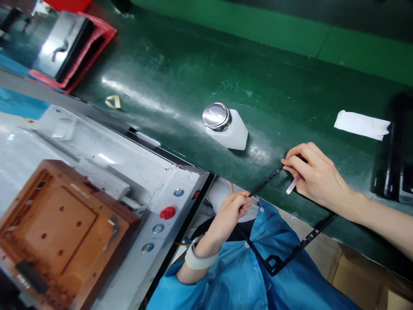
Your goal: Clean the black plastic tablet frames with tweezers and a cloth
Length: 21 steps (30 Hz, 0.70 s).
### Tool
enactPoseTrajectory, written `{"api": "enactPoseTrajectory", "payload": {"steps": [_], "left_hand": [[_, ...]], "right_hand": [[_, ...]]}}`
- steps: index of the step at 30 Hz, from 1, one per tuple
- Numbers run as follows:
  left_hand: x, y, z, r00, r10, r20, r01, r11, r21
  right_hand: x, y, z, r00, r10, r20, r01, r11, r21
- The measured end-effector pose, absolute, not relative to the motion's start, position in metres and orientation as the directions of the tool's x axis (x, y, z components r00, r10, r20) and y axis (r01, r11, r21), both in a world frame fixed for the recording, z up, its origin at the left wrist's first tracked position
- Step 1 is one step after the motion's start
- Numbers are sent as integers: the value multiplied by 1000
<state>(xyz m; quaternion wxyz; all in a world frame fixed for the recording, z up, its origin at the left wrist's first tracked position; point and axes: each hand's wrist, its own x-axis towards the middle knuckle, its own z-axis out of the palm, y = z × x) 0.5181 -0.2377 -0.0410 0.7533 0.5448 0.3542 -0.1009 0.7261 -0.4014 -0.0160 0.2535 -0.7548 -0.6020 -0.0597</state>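
Observation:
A thin black rectangular frame (301, 246) is held in front of the blue coat, tilted, with part of it over the bench edge. My left hand (232, 206), with a pale band at its wrist, is closed on one corner area of it. At the upper corner, my right hand (311, 172) pinches the frame between fingertips. Tucked in that same hand is a small stick with a pink and whitish end (293, 184); its other end is hidden by the fingers. Beyond both hands stands a white dispenser bottle (235, 131) with a shiny metal top.
An orange-brown fixture (64, 224) sits on the white machine at left, which has a red button (167, 212). White paper (362, 125) lies on the green bench (284, 94) near black parts (392, 159). Red wrap (93, 51) and a yellowish tape piece (112, 102) lie farther left.

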Motion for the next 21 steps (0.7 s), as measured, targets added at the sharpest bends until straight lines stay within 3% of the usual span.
{"api": "enactPoseTrajectory", "payload": {"steps": [10, 21], "left_hand": [[521, -234, -37, 726, 117, -678, 553, 487, 676], [521, -235, -37, 742, 129, -658, 542, 463, 702]], "right_hand": [[726, -402, -14, 259, 882, 394, 940, -137, -311], [726, -402, -15, 273, 886, 374, 934, -150, -325]]}}
